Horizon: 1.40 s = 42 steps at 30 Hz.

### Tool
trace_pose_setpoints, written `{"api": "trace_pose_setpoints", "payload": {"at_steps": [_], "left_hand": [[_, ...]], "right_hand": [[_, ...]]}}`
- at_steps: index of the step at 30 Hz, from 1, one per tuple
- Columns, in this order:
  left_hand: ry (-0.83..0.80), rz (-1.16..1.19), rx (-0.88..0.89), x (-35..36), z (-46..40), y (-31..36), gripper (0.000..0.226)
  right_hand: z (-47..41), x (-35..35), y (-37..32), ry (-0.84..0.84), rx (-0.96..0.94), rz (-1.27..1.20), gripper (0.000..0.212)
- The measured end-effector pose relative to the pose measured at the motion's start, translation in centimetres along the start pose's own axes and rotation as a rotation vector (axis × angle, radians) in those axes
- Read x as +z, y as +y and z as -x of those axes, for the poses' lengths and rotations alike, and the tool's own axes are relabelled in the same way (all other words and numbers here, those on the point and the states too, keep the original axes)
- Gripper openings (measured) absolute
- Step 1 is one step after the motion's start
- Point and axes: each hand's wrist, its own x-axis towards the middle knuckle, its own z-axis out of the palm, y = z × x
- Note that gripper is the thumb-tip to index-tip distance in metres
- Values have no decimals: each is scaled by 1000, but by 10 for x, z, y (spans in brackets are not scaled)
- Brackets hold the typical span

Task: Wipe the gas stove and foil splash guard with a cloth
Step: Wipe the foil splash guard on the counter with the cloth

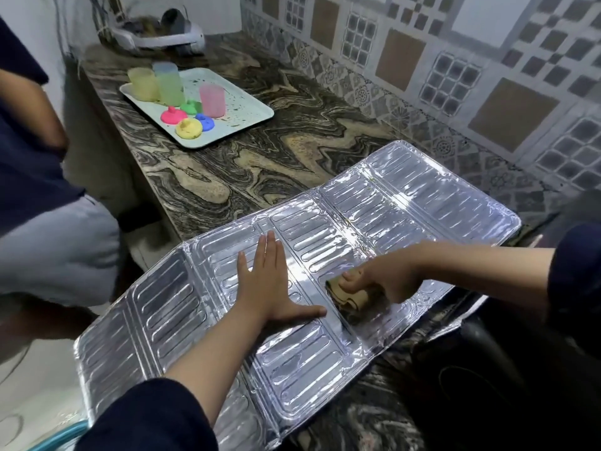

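The foil splash guard (390,203) lies unfolded and flat across the marbled counter, its near-left panels hanging past the counter edge. My left hand (266,281) rests flat on its middle panel, fingers spread. Just to the right, my right hand (380,278) presses a bunched tan cloth (349,296) onto the foil. The black gas stove (487,369) shows at the lower right, partly under the foil's near edge.
A pale tray (253,102) with several coloured plastic jars and lids sits at the back left of the counter (292,151). A white appliance (169,37) stands in the far corner. Patterned tiles (455,76) line the wall. Another person (39,190) stands at the left.
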Motion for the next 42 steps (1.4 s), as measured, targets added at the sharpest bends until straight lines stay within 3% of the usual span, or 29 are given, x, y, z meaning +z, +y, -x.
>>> {"api": "trace_pose_setpoints", "payload": {"at_steps": [5, 8, 10, 12, 16, 20, 24, 30, 32, 36, 40, 42], "left_hand": [[4, 6, -10, 1, 0, 0, 162], [8, 6, -10, 1, 1, 0, 161], [16, 7, -12, 1, 2, 0, 161], [25, 8, -14, 0, 2, 0, 161], [23, 13, -17, -2, 4, 2, 160], [12, 16, -9, -2, 6, 2, 160], [-11, -9, -6, -1, 11, 0, 158], [-16, -31, 15, -3, 17, -16, 158], [-26, -39, 18, -3, 20, -20, 157], [-44, -54, 12, -3, 27, -28, 157], [-62, -83, 10, -2, 37, -35, 156], [-60, -93, 5, -1, 41, -39, 156]], "right_hand": [[3, 15, -4, -141, 14, 79, 69], [3, 26, -4, -125, -55, 100, 50], [6, 27, -6, -205, 52, -88, 43], [14, 23, -12, -232, 81, -116, 31], [19, 20, -17, -345, 63, -90, 32], [22, 19, -20, -343, 107, -82, 41], [35, 7, -16, -372, 159, -211, 42], [60, -49, -5, -45, 186, -291, 25], [60, -71, 0, 75, 188, -297, 28], [25, -98, 7, 434, 161, -279, 27], [-33, -92, 10, 733, 156, -200, 46], [-63, -78, 13, 740, 147, -153, 53]]}}
